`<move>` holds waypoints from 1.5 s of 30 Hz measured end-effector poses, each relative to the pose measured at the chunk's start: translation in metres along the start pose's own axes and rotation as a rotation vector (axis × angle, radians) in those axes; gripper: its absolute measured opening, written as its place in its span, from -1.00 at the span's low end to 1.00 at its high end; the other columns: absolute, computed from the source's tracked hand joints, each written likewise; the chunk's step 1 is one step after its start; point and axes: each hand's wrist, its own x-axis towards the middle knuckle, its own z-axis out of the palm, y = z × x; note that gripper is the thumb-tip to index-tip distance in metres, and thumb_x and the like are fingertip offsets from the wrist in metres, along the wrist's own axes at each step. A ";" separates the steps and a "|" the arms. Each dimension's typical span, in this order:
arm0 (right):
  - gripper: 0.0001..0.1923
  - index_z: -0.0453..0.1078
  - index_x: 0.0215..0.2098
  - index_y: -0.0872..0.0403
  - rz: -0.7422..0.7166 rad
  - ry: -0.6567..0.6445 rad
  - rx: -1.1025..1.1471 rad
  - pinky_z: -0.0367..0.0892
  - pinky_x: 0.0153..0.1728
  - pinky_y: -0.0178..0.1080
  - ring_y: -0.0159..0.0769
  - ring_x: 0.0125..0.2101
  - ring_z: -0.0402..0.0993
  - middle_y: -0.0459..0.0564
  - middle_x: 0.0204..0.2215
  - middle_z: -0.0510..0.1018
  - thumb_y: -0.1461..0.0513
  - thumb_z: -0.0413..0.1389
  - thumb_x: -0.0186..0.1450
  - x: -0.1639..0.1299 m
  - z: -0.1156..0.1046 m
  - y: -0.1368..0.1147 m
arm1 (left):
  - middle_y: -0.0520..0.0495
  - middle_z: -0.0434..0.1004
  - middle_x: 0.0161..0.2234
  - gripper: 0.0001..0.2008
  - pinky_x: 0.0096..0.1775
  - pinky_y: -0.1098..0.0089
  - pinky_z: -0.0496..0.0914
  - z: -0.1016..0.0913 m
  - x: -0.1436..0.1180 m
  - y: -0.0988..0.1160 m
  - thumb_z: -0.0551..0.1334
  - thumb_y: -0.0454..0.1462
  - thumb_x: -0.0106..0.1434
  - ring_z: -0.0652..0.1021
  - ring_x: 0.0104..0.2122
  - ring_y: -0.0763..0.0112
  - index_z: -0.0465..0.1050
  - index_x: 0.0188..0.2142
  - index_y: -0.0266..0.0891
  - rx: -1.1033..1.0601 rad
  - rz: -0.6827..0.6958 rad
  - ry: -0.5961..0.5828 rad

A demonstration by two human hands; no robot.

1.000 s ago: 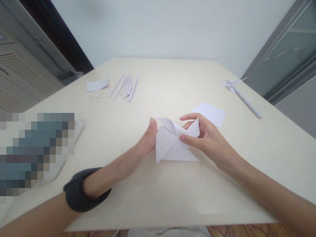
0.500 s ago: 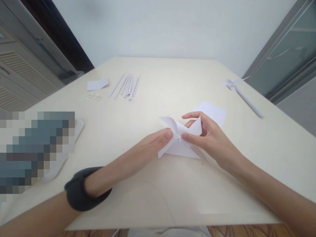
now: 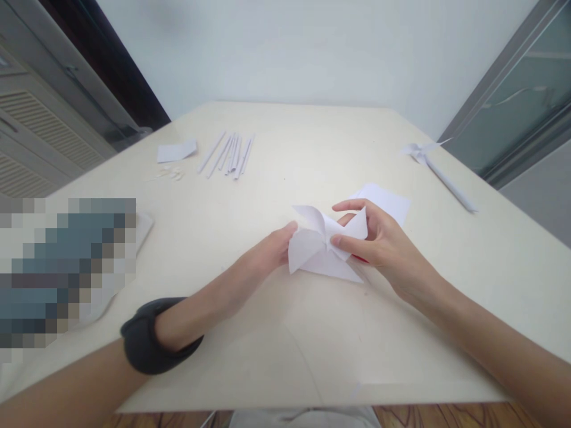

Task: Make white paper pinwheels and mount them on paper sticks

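A white paper pinwheel head (image 3: 319, 249), with its corners bent toward the middle, lies just above the cream table (image 3: 285, 333) at its centre. My right hand (image 3: 383, 246) pinches the folded corners at the pinwheel's centre between thumb and fingers. My left hand (image 3: 263, 258) holds the paper's left flap from the side, fingertips behind the sheet. A black band sits on my left wrist.
A flat white sheet (image 3: 386, 202) lies behind my right hand. Several rolled paper sticks (image 3: 229, 156), a small paper piece (image 3: 176, 151) and tiny scraps (image 3: 169, 174) lie at the back left. A finished paper pinwheel (image 3: 439, 172) lies at the right edge. A blurred patch covers the left.
My left hand went from the paper's left edge to its centre and then back to the left flap. Another corner now bends toward the middle. My right hand kept its pinch.
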 end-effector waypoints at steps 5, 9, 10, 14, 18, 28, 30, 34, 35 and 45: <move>-0.63 0.25 -0.13 -0.05 0.018 0.007 0.036 0.28 -0.53 -0.34 -0.39 -0.45 0.39 -0.15 -0.36 0.42 0.29 0.16 0.10 0.002 0.000 -0.003 | 0.00 0.42 0.07 -0.51 0.13 0.27 0.12 -0.002 -0.005 0.010 -0.16 -0.03 0.36 0.32 0.11 0.19 0.29 0.12 -0.12 0.114 0.004 -0.121; -0.63 0.25 -0.13 -0.05 0.021 0.011 0.025 0.29 -0.53 -0.33 -0.39 -0.45 0.39 -0.13 -0.33 0.43 0.30 0.15 0.09 0.001 0.002 -0.003 | -0.02 0.43 0.07 -0.47 0.11 0.27 0.15 -0.004 -0.007 0.013 -0.19 0.01 0.35 0.33 0.10 0.19 0.28 0.12 -0.12 0.120 -0.035 -0.113; -0.62 0.25 -0.13 -0.05 0.021 0.010 0.022 0.30 -0.52 -0.33 -0.39 -0.45 0.40 -0.13 -0.33 0.43 0.30 0.15 0.09 0.001 0.002 -0.003 | -0.03 0.44 0.06 -0.47 0.11 0.27 0.16 -0.004 -0.007 0.012 -0.18 0.01 0.34 0.34 0.09 0.19 0.30 0.11 -0.12 0.110 -0.038 -0.101; -0.62 0.24 -0.13 -0.05 0.014 -0.002 0.024 0.30 -0.53 -0.33 -0.40 -0.45 0.39 -0.14 -0.33 0.43 0.30 0.15 0.09 0.001 0.002 -0.004 | -0.09 0.55 -0.09 -0.51 0.01 0.25 0.25 -0.004 -0.003 0.005 -0.07 0.00 0.32 0.47 -0.06 0.15 0.48 -0.07 -0.21 0.118 -0.057 -0.043; -0.62 0.24 -0.12 -0.05 0.001 -0.011 0.014 0.30 -0.51 -0.33 -0.40 -0.44 0.40 -0.14 -0.30 0.42 0.28 0.16 0.10 0.001 0.001 -0.002 | -0.06 0.60 -0.24 -0.65 -0.15 0.31 0.32 0.000 -0.001 0.004 0.06 -0.09 0.30 0.53 -0.24 0.23 0.53 -0.19 -0.23 0.095 -0.036 -0.024; -0.63 0.24 -0.08 -0.08 -0.119 -0.062 -0.032 0.26 -0.44 -0.30 -0.37 -0.40 0.39 -0.15 -0.33 0.43 0.22 0.16 0.15 -0.001 -0.003 0.007 | -0.06 0.58 -0.15 -0.68 -0.16 0.33 0.35 -0.001 0.000 0.004 0.19 -0.17 0.23 0.53 -0.18 0.23 0.45 -0.04 -0.17 0.025 -0.097 -0.058; -0.63 0.24 -0.08 -0.08 -0.120 -0.058 -0.036 0.27 -0.45 -0.30 -0.37 -0.41 0.39 -0.15 -0.33 0.43 0.23 0.16 0.15 -0.001 -0.002 0.007 | -0.07 0.57 -0.12 -0.65 -0.12 0.29 0.35 -0.002 0.000 0.002 0.20 -0.15 0.22 0.52 -0.13 0.19 0.44 -0.03 -0.18 0.029 -0.073 -0.037; -0.63 0.24 -0.08 -0.08 -0.100 -0.068 -0.026 0.29 -0.46 -0.31 -0.38 -0.41 0.40 -0.15 -0.32 0.43 0.24 0.15 0.15 -0.003 -0.001 0.006 | -0.08 0.57 -0.15 -0.63 -0.17 0.28 0.38 -0.002 0.001 -0.003 0.20 -0.10 0.20 0.54 -0.17 0.18 0.44 -0.03 -0.16 0.082 -0.032 -0.036; -0.63 0.24 -0.08 -0.09 -0.095 -0.071 -0.022 0.29 -0.47 -0.31 -0.38 -0.42 0.40 -0.15 -0.32 0.43 0.24 0.15 0.15 -0.003 -0.001 0.006 | -0.07 0.58 -0.15 -0.63 -0.18 0.29 0.39 -0.002 0.001 -0.004 0.20 -0.08 0.20 0.54 -0.19 0.18 0.44 -0.04 -0.16 0.103 -0.014 -0.016; -0.64 0.24 -0.09 -0.09 -0.093 -0.084 -0.005 0.30 -0.44 -0.30 -0.37 -0.41 0.40 -0.16 -0.33 0.42 0.24 0.15 0.15 -0.003 0.000 0.006 | 0.00 0.56 -0.27 -0.73 -0.33 0.42 0.34 -0.004 -0.001 0.000 0.17 -0.08 0.22 0.52 -0.33 0.31 0.44 -0.18 -0.18 0.297 0.065 0.023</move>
